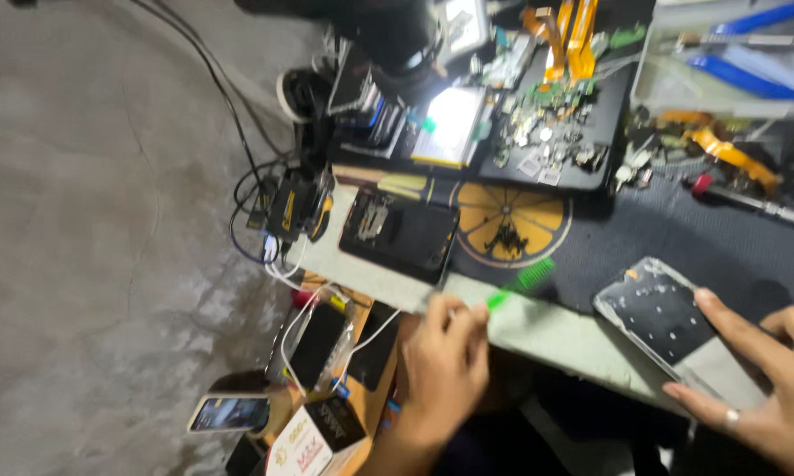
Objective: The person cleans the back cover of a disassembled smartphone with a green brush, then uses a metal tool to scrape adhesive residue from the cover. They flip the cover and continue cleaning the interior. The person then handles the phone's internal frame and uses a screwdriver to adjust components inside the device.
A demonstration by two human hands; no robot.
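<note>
Green brush (522, 284): long axis slanting up and rightward over the dark mat (679, 238), bristle end away from the person. Left hand (443, 357): fingers pinched together on its handle. Right hand (767, 379): fingers spread, steadying opened phone (657, 308) at mat's near edge.

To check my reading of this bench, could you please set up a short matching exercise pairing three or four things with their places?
1. green brush
2. opened phone
3. flat panel
4. loose small parts

a. under the right hand
b. on the black tray at the back
c. in the left hand
d. beside the round orange print on the mat

Pairs: 1-c, 2-d, 3-a, 4-b
</note>
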